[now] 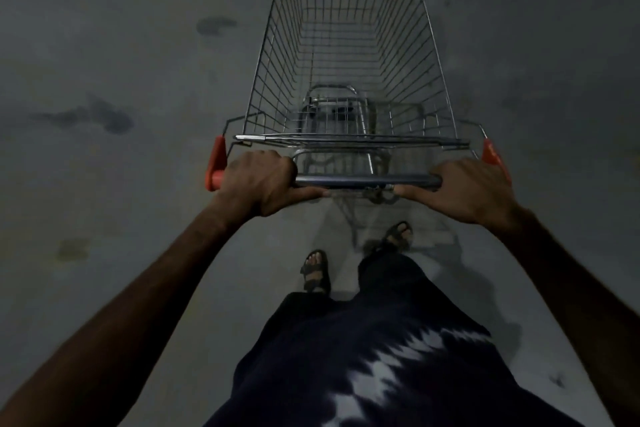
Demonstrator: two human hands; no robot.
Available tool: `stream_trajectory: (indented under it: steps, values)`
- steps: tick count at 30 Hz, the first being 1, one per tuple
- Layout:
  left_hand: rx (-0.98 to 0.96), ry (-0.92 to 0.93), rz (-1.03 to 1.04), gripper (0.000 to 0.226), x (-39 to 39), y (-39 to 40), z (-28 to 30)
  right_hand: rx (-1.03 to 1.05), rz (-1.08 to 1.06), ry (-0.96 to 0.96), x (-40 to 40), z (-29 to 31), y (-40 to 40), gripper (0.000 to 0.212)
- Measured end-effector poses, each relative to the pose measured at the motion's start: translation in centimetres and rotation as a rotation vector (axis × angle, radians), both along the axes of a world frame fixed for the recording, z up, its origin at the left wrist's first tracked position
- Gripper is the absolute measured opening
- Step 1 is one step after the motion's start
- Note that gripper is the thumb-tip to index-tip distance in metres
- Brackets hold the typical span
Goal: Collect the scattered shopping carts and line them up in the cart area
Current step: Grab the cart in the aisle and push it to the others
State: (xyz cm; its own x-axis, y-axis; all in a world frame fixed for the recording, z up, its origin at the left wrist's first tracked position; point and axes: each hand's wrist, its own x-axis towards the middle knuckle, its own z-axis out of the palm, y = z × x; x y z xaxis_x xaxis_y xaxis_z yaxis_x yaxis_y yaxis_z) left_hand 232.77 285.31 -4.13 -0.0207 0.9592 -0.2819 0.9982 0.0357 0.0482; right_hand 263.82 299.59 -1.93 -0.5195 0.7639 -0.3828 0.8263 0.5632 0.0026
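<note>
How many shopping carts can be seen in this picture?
1. The shopping cart stands directly ahead of the person, its handle gripped by the left hand and the right hand. Other carts may lie outside the view.

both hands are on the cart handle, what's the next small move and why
Probably keep pushing the shopping cart straight ahead. The left hand and right hand both grip the handle bar, the basket is empty, and only bare concrete floor shows around it, with no cart row in view yet.

Dark shirt [363, 357] with white jagged print, dark trousers [391, 274], black sandals [315, 270]
</note>
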Motion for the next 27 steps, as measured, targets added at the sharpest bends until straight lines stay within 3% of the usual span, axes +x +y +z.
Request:
stream_trajectory:
  steps: [5,9,12,18,27]
  values:
    - [-0.005,0.013,-0.228,0.081,3.3,3.7,0.0,-0.002,-0.279,0.01,6.3,-0.8,-4.7,0.099]
    - [-0.004,0.053,-0.424,0.079,7.8,6.6,0.3,0.172,-0.415,0.136,11.5,-1.6,-9.8,0.082]
    - [-0.023,0.047,-0.549,0.079,12.3,8.7,0.5,0.046,-0.628,0.055,14.8,-0.8,-12.6,0.091]
    - [-0.034,0.021,-0.79,0.086,24.2,11.5,0.9,-0.025,-0.916,0.037,23.7,-0.7,-17.6,0.098]
    - [-0.096,0.05,-1.019,0.079,43.8,12.2,1.7,0.122,-1.145,-0.005,37.5,-1.2,-25.2,0.095]
